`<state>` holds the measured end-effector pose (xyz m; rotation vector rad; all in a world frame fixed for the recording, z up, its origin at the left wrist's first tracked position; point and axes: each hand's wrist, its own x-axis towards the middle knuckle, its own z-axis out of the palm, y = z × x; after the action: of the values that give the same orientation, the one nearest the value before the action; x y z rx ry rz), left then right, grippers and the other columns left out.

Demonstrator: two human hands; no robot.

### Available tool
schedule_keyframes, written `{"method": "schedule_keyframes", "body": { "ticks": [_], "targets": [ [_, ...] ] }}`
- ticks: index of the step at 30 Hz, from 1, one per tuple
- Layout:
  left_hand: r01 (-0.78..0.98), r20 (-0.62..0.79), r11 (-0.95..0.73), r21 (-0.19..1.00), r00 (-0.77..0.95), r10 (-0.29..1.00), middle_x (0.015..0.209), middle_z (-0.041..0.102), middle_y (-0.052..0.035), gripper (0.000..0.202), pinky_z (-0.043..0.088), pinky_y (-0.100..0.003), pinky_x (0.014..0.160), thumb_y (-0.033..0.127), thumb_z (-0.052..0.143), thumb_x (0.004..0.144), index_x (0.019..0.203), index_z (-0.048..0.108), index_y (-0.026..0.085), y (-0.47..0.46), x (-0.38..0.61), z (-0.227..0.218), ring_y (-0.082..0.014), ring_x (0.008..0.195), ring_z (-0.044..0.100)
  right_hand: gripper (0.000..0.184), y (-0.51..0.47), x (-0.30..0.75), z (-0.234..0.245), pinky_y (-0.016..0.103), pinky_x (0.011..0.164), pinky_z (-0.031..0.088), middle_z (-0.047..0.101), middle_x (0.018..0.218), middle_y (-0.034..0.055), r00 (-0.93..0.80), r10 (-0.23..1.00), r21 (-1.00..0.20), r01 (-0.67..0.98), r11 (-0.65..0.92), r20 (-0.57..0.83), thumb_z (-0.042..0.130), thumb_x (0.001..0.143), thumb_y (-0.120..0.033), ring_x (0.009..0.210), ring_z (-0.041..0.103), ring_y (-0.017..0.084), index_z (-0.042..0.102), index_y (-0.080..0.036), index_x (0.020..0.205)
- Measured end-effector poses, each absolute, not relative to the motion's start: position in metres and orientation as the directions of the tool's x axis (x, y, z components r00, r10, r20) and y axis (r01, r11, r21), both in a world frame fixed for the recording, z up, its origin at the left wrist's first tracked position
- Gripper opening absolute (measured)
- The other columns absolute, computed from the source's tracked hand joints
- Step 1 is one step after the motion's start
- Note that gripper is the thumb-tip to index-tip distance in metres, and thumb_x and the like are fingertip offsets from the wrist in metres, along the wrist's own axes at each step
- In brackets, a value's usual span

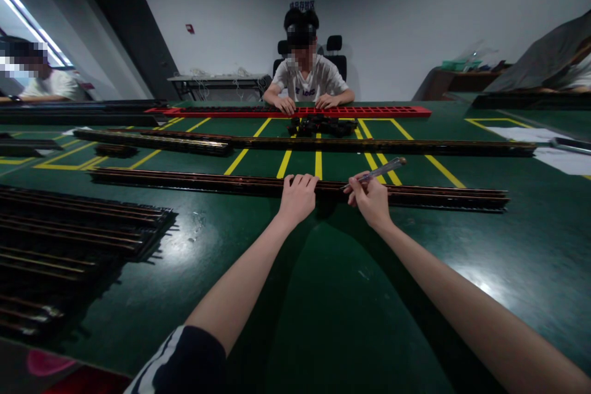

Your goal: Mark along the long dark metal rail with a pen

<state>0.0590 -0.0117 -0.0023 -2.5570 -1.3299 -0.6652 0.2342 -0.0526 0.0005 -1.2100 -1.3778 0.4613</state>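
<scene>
A long black rail (pixel 438 195) with thin copper-coloured strips lies across the green table in front of me. Over its middle, my left hand (pixel 299 198) has its fingers bent around the far edge, closed on the rail. My right hand (pixel 370 198) pinches a slim tool with a clear handle (pixel 385 168), shaped like a small screwdriver or pen. The handle points up to the right, and its thin tip comes down at the rail, just right of my left hand. Whether the tip touches is too small to tell.
Several similar rails (pixel 83 221) are stacked at left; another long rail (pixel 392 146) lies beyond mine. Behind it sit dark parts (pixel 323 125) and a red slotted frame (pixel 383 112), where a person (pixel 307 77) rests both hands. Papers (pixel 566 160) lie right. Yellow tape (pixel 318 160) marks the table.
</scene>
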Motion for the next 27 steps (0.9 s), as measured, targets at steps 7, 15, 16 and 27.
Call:
{"method": "schedule_keyframes", "body": {
  "ticks": [7, 15, 16, 27],
  "targets": [
    [0.83, 0.478, -0.557, 0.036, 0.475, 0.739, 0.12, 0.063, -0.008, 0.041, 0.034, -0.045, 0.102, 0.01, 0.035, 0.086, 0.12, 0.057, 0.017, -0.0115, 0.059, -0.0026, -0.0223, 0.112, 0.054, 0.042, -0.0533, 0.2326, 0.0024, 0.023, 0.037, 0.047, 0.064, 0.064, 0.0047, 0.224, 0.849, -0.844, 0.384, 0.374, 0.478, 0.053, 0.08, -0.059, 0.043, 0.057, 0.012, 0.052, -0.017, 0.08],
    [0.819, 0.48, -0.571, 0.056, 0.48, 0.735, 0.121, 0.063, -0.006, 0.045, 0.03, -0.047, 0.106, 0.006, 0.035, 0.084, 0.121, 0.057, 0.02, -0.0098, 0.058, -0.0029, -0.0222, 0.115, 0.053, 0.04, -0.0524, 0.2328, 0.001, 0.022, 0.037, 0.045, 0.064, 0.063, 0.0039, 0.229, 0.846, -0.841, 0.39, 0.374, 0.482, 0.053, 0.08, -0.057, 0.041, 0.055, 0.011, 0.051, -0.017, 0.08],
    [0.812, 0.472, -0.579, 0.068, 0.486, 0.736, 0.121, 0.063, -0.0058, 0.046, 0.03, -0.047, 0.107, 0.006, 0.034, 0.083, 0.122, 0.056, 0.02, -0.0094, 0.0578, -0.0029, -0.0217, 0.116, 0.053, 0.04, -0.0524, 0.2329, 0.0009, 0.023, 0.037, 0.045, 0.064, 0.063, 0.0039, 0.23, 0.846, -0.842, 0.389, 0.373, 0.481, 0.054, 0.08, -0.057, 0.041, 0.055, 0.011, 0.051, -0.017, 0.08],
    [0.776, 0.452, -0.617, 0.135, 0.506, 0.735, 0.121, 0.062, -0.006, 0.042, 0.028, -0.045, 0.107, 0.012, 0.034, 0.086, 0.121, 0.056, 0.02, -0.0081, 0.0559, -0.0036, -0.0199, 0.115, 0.053, 0.042, -0.0535, 0.233, 0.0024, 0.024, 0.039, 0.046, 0.064, 0.064, 0.0045, 0.223, 0.85, -0.841, 0.394, 0.37, 0.478, 0.053, 0.079, -0.059, 0.043, 0.056, 0.012, 0.051, -0.017, 0.08]
  ]
}}
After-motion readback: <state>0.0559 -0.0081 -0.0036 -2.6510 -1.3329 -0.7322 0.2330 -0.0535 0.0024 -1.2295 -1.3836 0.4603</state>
